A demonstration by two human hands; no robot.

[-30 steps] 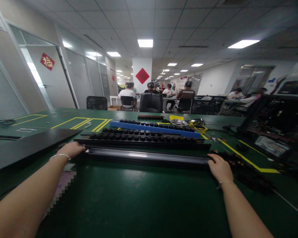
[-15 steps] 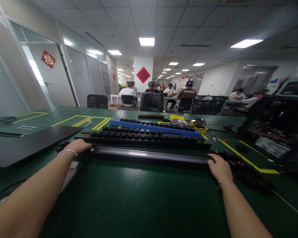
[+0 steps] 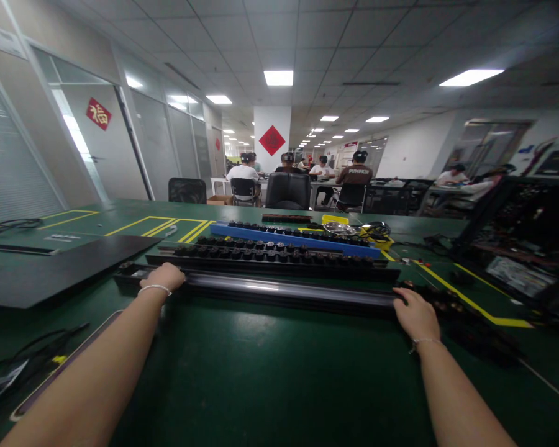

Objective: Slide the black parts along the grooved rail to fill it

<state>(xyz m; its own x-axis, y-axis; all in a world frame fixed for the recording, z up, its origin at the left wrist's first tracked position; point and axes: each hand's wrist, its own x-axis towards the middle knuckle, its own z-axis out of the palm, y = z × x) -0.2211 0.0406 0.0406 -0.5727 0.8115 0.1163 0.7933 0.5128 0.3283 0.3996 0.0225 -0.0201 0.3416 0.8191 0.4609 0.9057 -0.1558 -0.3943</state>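
Note:
A long black channel-like rail [image 3: 284,290] with a glossy, light-reflecting top lies across the green table in front of me. My left hand [image 3: 164,279] is closed over it a short way in from its left end, fingertips out of sight behind the edge. At the right end, my right hand [image 3: 415,315] grips the rail, with its fingers bent over the far side. Just behind is another black rail [image 3: 354,268] beside a row of small black round parts [image 3: 242,253]. A blue strip [image 3: 298,237] bearing more such parts lies farther back.
A flat dark panel [image 3: 51,267] lies on the left, with cables [image 3: 23,360] and a thin flat object [image 3: 51,385] nearer me. Back right are a metal dish [image 3: 339,229] and a yellow tray [image 3: 333,219]. An open black equipment case [image 3: 507,242] stands right. People sit farther off.
My left hand has shifted right along the rail, uncovering its left end. My right hand stays at the right end. The view has turned slightly left.

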